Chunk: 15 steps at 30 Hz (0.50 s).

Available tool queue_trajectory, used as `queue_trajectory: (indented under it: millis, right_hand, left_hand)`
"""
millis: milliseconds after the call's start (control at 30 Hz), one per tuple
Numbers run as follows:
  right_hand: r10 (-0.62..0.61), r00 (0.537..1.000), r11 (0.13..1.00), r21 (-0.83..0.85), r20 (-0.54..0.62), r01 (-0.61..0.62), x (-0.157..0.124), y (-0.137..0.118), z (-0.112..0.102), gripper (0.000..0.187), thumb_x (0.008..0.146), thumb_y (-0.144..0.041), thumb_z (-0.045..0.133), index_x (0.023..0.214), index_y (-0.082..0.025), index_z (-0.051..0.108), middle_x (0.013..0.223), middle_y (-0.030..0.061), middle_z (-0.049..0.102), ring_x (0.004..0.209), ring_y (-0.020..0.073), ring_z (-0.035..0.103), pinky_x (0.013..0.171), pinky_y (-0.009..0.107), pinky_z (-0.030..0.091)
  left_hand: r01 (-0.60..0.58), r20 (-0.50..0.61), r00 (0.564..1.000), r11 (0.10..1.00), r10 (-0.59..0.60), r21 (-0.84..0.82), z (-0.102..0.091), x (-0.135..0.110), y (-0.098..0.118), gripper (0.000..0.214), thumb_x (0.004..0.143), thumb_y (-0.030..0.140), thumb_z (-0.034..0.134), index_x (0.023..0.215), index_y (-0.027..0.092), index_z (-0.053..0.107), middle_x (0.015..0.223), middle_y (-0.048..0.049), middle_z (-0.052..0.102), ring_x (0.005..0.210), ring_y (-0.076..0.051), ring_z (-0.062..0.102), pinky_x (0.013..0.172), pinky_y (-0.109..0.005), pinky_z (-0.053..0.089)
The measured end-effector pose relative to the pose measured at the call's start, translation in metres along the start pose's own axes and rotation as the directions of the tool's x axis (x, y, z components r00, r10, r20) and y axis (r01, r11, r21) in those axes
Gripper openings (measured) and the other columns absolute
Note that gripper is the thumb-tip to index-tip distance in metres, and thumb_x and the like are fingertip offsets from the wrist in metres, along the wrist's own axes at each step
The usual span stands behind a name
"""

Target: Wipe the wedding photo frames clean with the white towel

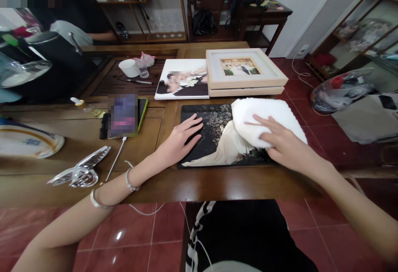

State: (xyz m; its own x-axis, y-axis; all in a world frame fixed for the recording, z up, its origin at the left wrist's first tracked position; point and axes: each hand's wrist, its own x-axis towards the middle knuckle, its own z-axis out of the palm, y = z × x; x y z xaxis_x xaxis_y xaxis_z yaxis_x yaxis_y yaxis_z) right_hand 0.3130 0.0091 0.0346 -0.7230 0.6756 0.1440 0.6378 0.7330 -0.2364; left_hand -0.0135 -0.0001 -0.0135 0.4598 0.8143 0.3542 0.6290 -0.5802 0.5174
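Observation:
A dark photo panel printed with a pale flowing dress lies flat near the table's front edge. My left hand rests on its left side, fingers spread and holding nothing. Over the panel's right part is a fluffy white cloth, which hides that end. My right hand holds the cloth down against the panel, its fingers over the top. Just behind stand a white-edged photo print and a pale box frame with a small picture inside, stacked on another flat piece.
Left on the wooden table are a phone with a white cable, a small dropper bottle, a clear winged ornament and a patterned dish. A white cup sits farther back. Another person is at the far left.

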Motion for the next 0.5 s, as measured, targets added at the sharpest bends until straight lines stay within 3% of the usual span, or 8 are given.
queue_trajectory:
  millis: [267,500]
  right_hand:
    - [-0.050,0.992,0.996,0.077,0.119,0.041,-0.054,-0.063,-0.005,0.031,0.060,0.004,0.041,0.069,-0.019,0.060,0.148,0.0064,0.048,0.145,0.0334,0.023,0.113,0.067,0.027]
    - [-0.061,0.984,0.990,0.134,0.170,0.039,-0.052,-0.065,-0.012,0.032,0.060,0.003,0.040,0.070,-0.021,0.059,0.146,0.0029,0.050,0.145,0.0285,0.025,0.116,0.062,0.028]
  left_hand:
    - [-0.005,0.004,1.000,1.000,0.005,0.007,-0.001,0.000,0.001,0.036,0.099,0.030,0.046,0.129,0.015,0.060,0.140,-0.0144,0.056,0.140,-0.029,0.040,0.113,-0.053,0.038]
    - [-0.016,-0.005,1.000,1.000,0.016,0.020,0.001,0.000,-0.001,0.037,0.098,0.027,0.046,0.129,0.012,0.059,0.140,-0.0157,0.056,0.140,-0.029,0.039,0.113,-0.053,0.038]
